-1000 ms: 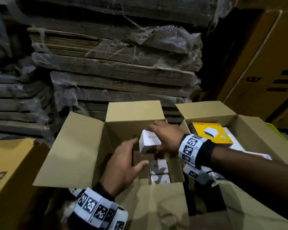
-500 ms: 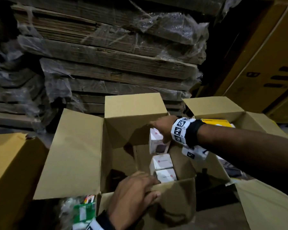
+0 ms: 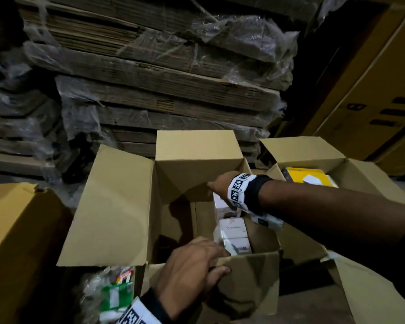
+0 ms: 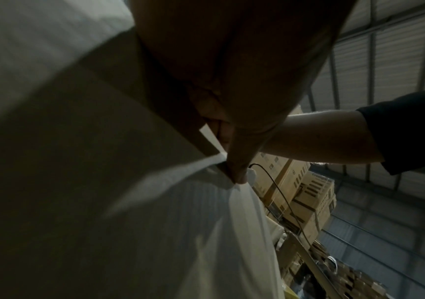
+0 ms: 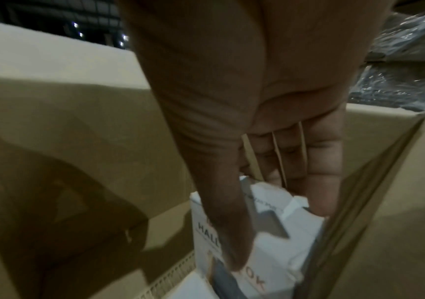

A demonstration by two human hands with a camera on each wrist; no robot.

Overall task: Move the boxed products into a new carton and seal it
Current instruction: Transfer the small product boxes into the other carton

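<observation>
Lowered deeper into the carton (image 3: 117,206), right hand (image 3: 219,186) grips a white box (image 5: 270,232); left hand (image 3: 192,270) clasps its near flap (image 3: 250,277).

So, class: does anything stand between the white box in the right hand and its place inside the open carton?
Nothing visible does. The right hand already holds the white box inside the carton, against its right-hand wall, behind two boxes already packed. The flaps stand open; the left hand grips only the near flap.

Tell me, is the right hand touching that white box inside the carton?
Touching. The right wrist view shows the right hand with its thumb and fingers round the white box.
</observation>
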